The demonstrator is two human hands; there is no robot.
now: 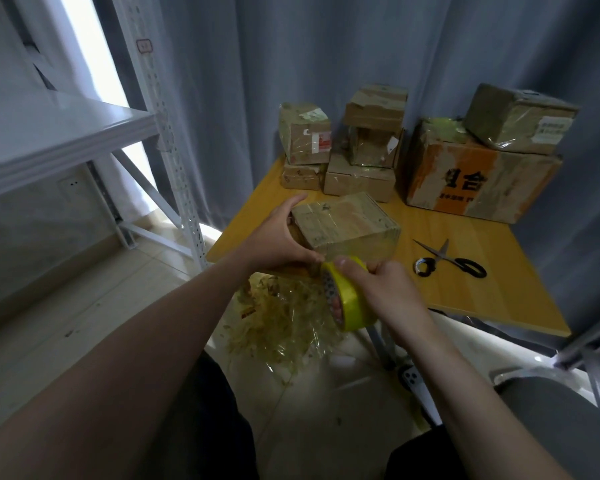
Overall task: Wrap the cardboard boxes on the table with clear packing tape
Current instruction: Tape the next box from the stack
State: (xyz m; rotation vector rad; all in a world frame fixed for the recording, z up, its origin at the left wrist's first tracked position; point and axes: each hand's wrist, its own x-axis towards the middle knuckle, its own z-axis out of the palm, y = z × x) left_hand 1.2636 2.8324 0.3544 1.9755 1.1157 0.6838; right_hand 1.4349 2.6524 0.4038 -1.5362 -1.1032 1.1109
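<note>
Right hand (pixel 385 289) grips round yellowish tape roll (pixel 355 306); left hand (pixel 274 240) clasps glossy tape-wrapped cardboard box (pixel 347 223) on wooden table (pixel 482 289).

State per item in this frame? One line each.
front box: on table, taped over
tape roll: on edge, at box's near corner
scissors: blades open, lying flat
left hand: grips front box
right hand: grips tape roll
tape scraps: heaped on floor

free: bare tabletop (pixel 482 299) in front of scissors (pixel 444 259) | blocked: stacked boxes (pixel 361 183) along far edge, curtain (pixel 326 46) behind
</note>
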